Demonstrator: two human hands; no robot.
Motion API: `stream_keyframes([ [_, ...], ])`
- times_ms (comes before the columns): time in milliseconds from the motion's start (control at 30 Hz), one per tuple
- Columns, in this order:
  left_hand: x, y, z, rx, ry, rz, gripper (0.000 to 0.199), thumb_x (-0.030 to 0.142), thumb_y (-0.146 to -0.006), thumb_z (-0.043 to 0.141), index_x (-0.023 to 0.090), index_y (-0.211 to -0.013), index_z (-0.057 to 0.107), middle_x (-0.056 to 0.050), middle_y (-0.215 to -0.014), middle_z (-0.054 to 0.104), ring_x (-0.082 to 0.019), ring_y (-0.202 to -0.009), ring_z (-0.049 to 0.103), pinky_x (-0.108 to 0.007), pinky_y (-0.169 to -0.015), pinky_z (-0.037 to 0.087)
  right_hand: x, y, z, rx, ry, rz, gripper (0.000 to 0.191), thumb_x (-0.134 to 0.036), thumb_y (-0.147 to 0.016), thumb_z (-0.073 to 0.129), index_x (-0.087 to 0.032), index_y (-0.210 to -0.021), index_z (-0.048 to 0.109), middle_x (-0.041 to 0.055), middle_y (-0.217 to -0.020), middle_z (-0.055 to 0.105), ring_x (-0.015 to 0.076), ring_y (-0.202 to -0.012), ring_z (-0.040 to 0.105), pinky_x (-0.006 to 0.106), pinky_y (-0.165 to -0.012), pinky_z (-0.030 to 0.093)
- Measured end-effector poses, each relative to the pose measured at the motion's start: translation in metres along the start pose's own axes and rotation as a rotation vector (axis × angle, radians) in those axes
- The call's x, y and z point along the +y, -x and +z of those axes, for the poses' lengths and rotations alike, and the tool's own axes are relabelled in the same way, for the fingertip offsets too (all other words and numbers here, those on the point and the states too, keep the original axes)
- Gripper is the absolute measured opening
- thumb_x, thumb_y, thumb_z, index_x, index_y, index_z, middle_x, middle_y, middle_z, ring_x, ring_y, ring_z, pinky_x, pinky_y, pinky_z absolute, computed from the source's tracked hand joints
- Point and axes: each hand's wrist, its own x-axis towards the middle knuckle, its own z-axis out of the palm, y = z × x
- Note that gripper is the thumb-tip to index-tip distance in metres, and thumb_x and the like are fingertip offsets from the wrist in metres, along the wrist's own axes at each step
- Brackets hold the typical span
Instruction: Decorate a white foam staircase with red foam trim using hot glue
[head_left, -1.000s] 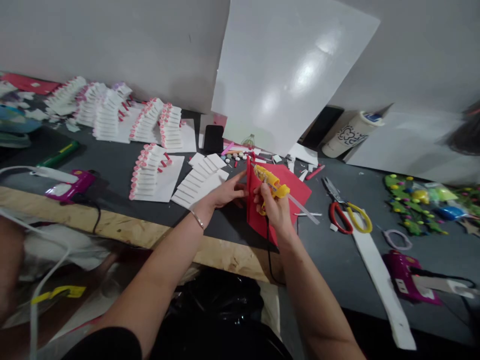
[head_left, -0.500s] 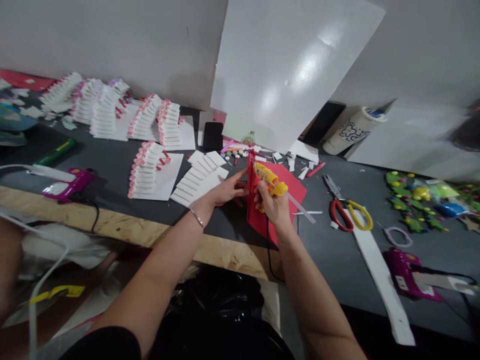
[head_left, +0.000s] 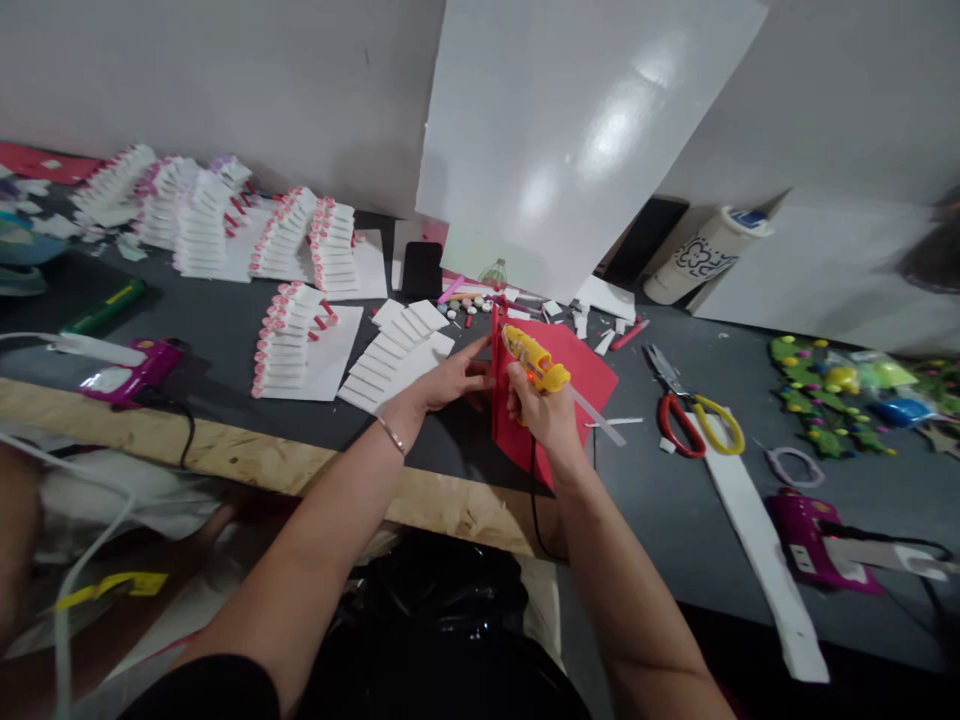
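Observation:
In my right hand (head_left: 536, 400) is a yellow hot glue gun (head_left: 534, 355), with a clear glue stick (head_left: 600, 415) poking out of its back and a black cord hanging down. Its tip points at the upper edge of a red folded sheet (head_left: 589, 365), part of which stands upright. My left hand (head_left: 454, 378) grips that upright part from the left; some of its fingertips are hidden behind the red edge. Just left of this hand are white pieces marked with grey strips (head_left: 394, 355).
White cards with pink-tipped strips (head_left: 289, 345) spread to the left. A phone (head_left: 422, 270) and small beads are behind. Rightward are scissors (head_left: 682, 400), a white strip (head_left: 757, 540), purple power blocks (head_left: 806, 540), a cup (head_left: 697, 255) and green decorations (head_left: 817, 395). Another person's arm (head_left: 19, 540) is at lower left.
The view has shifted slightly. Both hands, the glue gun and the red sheet keep nearly the same positions relative to one another.

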Motion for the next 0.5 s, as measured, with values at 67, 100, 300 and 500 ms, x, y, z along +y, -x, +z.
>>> stream_keyframes([
  [67,0.0002,0.0001,0.0003,0.001,-0.002,-0.001,0.098,0.036,-0.075,0.081,0.031,-0.155,0.026,-0.004,-0.092,0.068,-0.017,-0.07,0.064,-0.027,-0.058,0.054,0.0007,0.0005,-0.0003,-0.009,0.021,-0.002,0.061,-0.077,-0.083,0.047,-0.023,-0.056,0.052,-0.0002,-0.046,0.054,0.0131,-0.042,0.053,0.026,-0.044,0.043],
  [100,0.0002,0.0,0.0003,0.001,-0.002,-0.001,0.098,0.036,-0.074,0.081,0.031,-0.156,0.026,-0.004,-0.093,0.068,-0.017,-0.07,0.064,-0.027,-0.058,0.054,0.0009,0.0007,-0.0005,-0.015,0.027,-0.003,0.061,-0.077,-0.083,0.047,-0.023,-0.055,0.052,0.0002,-0.045,0.054,0.0134,-0.041,0.053,0.026,-0.044,0.043],
  [300,-0.0003,-0.0001,-0.0002,0.022,-0.011,-0.021,0.097,0.035,-0.075,0.08,0.031,-0.156,0.025,-0.004,-0.094,0.067,-0.017,-0.072,0.062,-0.03,-0.062,0.055,0.0007,0.0027,-0.0005,-0.021,0.015,-0.004,0.061,-0.079,-0.082,0.047,-0.023,-0.057,0.053,-0.0007,-0.045,0.053,0.0127,-0.04,0.052,0.026,-0.043,0.041],
  [500,0.002,0.0005,0.0006,0.038,0.011,-0.03,0.097,0.034,-0.075,0.08,0.03,-0.155,0.027,-0.005,-0.096,0.066,-0.018,-0.076,0.063,-0.027,-0.058,0.055,-0.0014,0.0058,-0.0015,-0.014,0.007,-0.001,0.061,-0.076,-0.082,0.05,-0.023,-0.054,0.051,-0.001,-0.042,0.052,0.012,-0.039,0.051,0.026,-0.042,0.04],
])
